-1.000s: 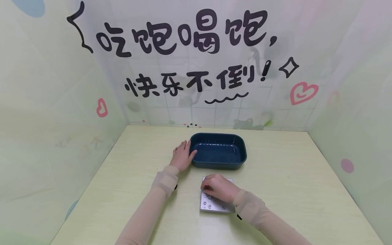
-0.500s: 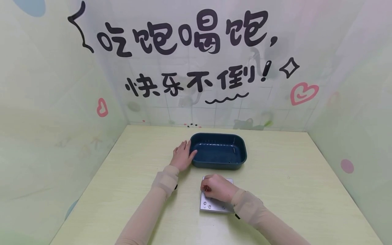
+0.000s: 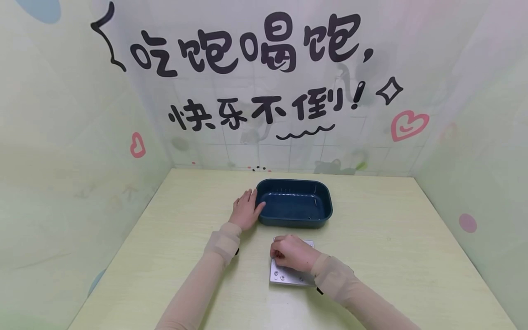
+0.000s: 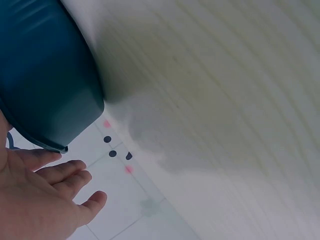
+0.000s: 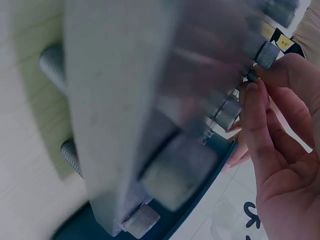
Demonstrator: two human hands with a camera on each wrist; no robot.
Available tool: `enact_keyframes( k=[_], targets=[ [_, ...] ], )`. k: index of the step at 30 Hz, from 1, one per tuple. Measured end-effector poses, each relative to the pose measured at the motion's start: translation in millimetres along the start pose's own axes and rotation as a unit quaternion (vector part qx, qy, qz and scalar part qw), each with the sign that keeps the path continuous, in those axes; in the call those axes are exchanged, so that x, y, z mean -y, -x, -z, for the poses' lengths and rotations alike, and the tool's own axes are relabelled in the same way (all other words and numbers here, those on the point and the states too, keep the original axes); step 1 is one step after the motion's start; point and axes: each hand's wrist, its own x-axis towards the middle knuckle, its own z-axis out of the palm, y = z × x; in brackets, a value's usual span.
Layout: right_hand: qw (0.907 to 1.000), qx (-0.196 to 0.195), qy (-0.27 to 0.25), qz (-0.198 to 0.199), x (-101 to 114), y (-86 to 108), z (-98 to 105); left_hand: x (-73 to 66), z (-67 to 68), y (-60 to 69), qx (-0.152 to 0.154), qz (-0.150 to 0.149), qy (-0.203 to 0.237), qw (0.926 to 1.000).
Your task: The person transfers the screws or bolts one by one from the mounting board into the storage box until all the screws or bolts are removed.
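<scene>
Your right hand (image 3: 294, 253) now sits slightly shifted, fingers pinching a small bolt (image 5: 251, 75), likely for control, at the plate (image 3: 292, 276) beneath them, while your left hand's (image 3: 244, 212) extended fingers touch the tray (image 3: 294, 223) alongside.

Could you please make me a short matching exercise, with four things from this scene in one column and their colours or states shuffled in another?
Things
1. Left hand
2. Metal plate
3. Right hand
4. Rectangular tub

Colours or states
A. Dark blue and open-topped
B. Fingertips pinching a small screw
C. Fingers extended at the tub's left end
D. Silvery, with bolts set in it

Right pairs: 1-C, 2-D, 3-B, 4-A
</scene>
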Motion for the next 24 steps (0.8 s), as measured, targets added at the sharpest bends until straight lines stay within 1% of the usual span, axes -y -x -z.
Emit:
enact_keyframes(
  k=[8,19,24],
  targets=[
    [0.9999,0.003,-0.014,-0.006,-1.3,-0.9,0.7,-1.2,1.8,0.3,-0.002,-0.002,0.003,1.0],
    [0.9998,-0.004,-0.018,-0.001,-0.7,-1.3,3.5,-0.8,1.2,-0.5,-0.001,0.002,0.0,1.0],
    [0.9998,-0.001,-0.019,-0.01,1.4,-0.9,6.1,-1.0,1.1,-0.1,-0.001,0.003,-0.001,1.0]
  ],
)
